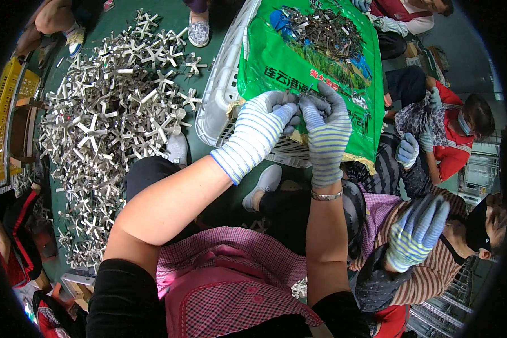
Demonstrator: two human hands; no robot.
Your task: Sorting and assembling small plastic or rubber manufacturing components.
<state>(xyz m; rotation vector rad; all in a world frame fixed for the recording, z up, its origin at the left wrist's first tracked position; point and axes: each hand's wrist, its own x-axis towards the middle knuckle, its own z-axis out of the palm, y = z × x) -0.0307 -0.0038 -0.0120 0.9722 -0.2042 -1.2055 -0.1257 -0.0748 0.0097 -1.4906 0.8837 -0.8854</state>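
Both my hands wear striped grey-and-white work gloves and meet above the near edge of a green printed sack [253, 56]. My left hand [265, 124] is closed, thumb and fingertips pressed together. Close beside it on the right, my right hand [328, 127] is closed too, its fingers bent inward. What they pinch is small and dark, and I cannot make it out. On the sack, beyond my hands, lies a heap of small dark thin pieces [328, 35]. The sack is spread over an upturned-looking white plastic crate [219, 84].
A large pile of whitish star-shaped parts [115, 107] covers the floor at left. A yellow crate [3, 112] stands at the far left. Close on my right sits a co-worker with a raised gloved hand [417, 234]; another person in red [448, 129] sits beyond.
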